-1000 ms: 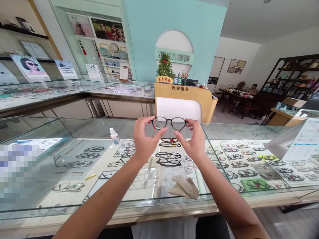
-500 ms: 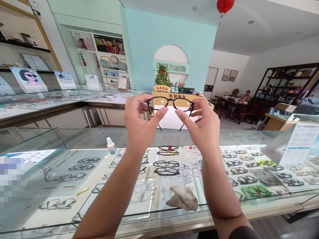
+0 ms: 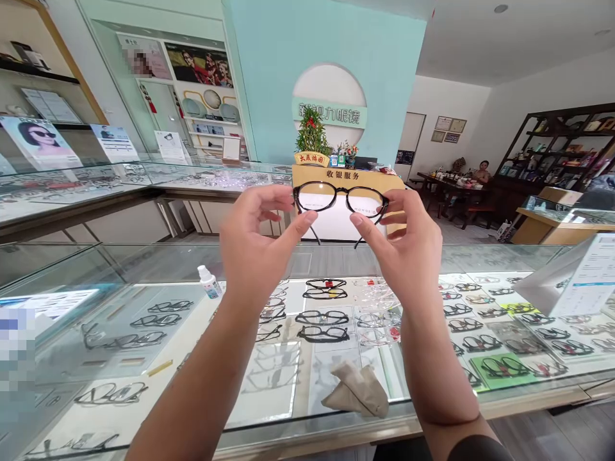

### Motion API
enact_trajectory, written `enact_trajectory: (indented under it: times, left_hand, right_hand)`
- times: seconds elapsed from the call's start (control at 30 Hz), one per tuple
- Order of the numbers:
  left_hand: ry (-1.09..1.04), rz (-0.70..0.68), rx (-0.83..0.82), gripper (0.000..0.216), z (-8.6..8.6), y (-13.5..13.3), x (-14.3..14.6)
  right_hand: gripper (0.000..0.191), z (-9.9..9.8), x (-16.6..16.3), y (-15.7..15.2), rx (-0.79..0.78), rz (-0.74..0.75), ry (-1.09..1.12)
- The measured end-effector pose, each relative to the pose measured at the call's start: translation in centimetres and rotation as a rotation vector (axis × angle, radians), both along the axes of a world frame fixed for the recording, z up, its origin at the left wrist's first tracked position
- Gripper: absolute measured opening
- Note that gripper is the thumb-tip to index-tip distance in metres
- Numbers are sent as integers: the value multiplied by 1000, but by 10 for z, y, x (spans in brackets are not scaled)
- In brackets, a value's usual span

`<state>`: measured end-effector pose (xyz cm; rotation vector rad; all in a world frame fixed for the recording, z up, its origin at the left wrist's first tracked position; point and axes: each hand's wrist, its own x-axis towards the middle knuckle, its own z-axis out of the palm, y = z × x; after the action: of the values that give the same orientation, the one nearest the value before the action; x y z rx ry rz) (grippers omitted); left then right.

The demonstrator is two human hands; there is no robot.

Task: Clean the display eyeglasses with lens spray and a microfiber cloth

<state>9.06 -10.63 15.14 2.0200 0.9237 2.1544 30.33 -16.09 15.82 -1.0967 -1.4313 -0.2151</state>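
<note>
I hold a pair of black-framed glasses (image 3: 341, 197) up at chest height, above a glass display counter (image 3: 144, 282). My left hand (image 3: 257, 246) pinches the left rim between thumb and fingers. On the right rim and hinge my right hand (image 3: 408, 246) is closed the same way. The temples hang down behind the lenses, unfolded. The lenses are clear and the cashier desk (image 3: 346, 176) shows through them.
A beige cleaning cloth (image 3: 358, 392) lies on the counter's glass near its front edge, and a small spray bottle (image 3: 208, 282) stands at the left. Several glasses frames lie under the glass. A person sits at a far table (image 3: 451, 186) on the right.
Both hands have lifted the glasses from just above the counter up to the height of the cashier desk and drawn them a little closer. The grip is unchanged.
</note>
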Motion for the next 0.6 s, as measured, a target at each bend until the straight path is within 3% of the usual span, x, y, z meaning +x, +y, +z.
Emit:
enact_trajectory:
  times: [0.4,0.6]
  left_hand:
    - [-19,-86,-81,43,-6,12,3]
    - [-3,-48,-83,49,-5,5,1]
  right_hand:
    - [47,-1,-5,8,19,-30,6]
    - [48,-3,-9,7,11,1,-5]
